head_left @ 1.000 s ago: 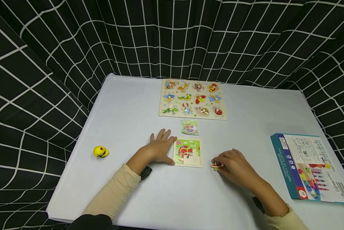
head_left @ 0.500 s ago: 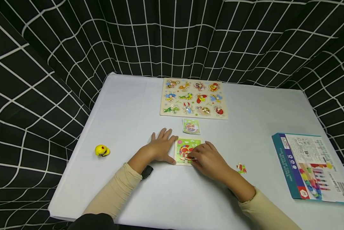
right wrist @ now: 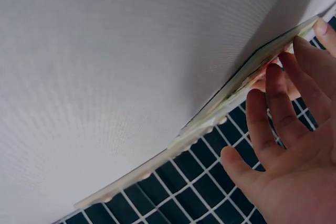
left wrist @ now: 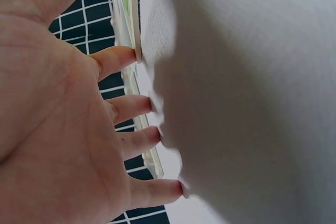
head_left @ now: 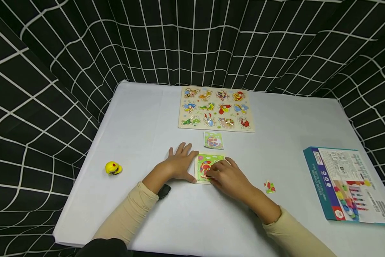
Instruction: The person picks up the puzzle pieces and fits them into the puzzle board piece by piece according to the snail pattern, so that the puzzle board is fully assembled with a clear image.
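Observation:
A small square jigsaw board (head_left: 201,160) with a green and red picture lies in front of me. My left hand (head_left: 179,166) is spread flat at its left side, with thumb and index fingertip at the frame edge. In the left wrist view, the other fingertips (left wrist: 172,188) rest on the white cloth. Over the lower right part of the board, my right hand (head_left: 229,178) has its fingertips bent down around a puzzle piece that they mostly hide. From the right wrist, those fingers (right wrist: 283,103) meet the board's face. A loose puzzle piece (head_left: 270,187) lies to the right.
Beyond the board lie a small picture card (head_left: 213,140) and a wooden insect peg puzzle (head_left: 216,114). A yellow toy (head_left: 113,167) sits at the left. A flat teal and white box (head_left: 350,189) lies at the right. Black grid curtain surrounds the white table (head_left: 141,117).
My right hand has moved left from beside the board onto it with a puzzle piece, leaving another piece on the table. The held piece has settled lower into the board. My left hand stays put.

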{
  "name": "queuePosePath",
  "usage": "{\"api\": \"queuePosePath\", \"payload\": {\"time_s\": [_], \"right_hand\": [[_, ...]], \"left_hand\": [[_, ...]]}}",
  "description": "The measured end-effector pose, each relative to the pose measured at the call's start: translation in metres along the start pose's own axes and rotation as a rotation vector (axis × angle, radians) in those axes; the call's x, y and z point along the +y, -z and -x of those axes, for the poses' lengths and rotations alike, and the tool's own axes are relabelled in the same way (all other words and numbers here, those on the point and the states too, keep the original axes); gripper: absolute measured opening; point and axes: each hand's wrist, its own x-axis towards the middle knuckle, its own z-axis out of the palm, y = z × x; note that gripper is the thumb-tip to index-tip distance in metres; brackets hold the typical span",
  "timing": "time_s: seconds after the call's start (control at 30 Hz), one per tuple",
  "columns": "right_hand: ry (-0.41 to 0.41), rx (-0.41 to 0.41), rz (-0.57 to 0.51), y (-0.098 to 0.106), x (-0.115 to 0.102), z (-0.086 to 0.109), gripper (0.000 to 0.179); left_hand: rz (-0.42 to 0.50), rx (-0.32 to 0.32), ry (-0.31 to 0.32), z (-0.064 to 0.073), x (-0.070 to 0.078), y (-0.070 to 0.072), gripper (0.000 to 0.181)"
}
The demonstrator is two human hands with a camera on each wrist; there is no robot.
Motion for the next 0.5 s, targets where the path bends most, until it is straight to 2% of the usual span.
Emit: {"api": "queuePosePath", "payload": {"time_s": [0.13,0.27,0.5], "right_hand": [[-0.001,-0.015,-0.024,0.003,0.001,0.002,0.027],[-0.065,-0.012,-0.072,0.012,0.011,0.014,0.031],[-0.266,-0.007,-0.068,0.03,0.049,0.069,0.036]], "left_hand": [[-0.004,0.005,0.003,0.001,0.0,0.001,0.103],[-0.011,0.008,0.001,0.001,0.0,0.0,0.104],[-0.01,-0.001,0.013,-0.002,-0.001,-0.004,0.106]]}}
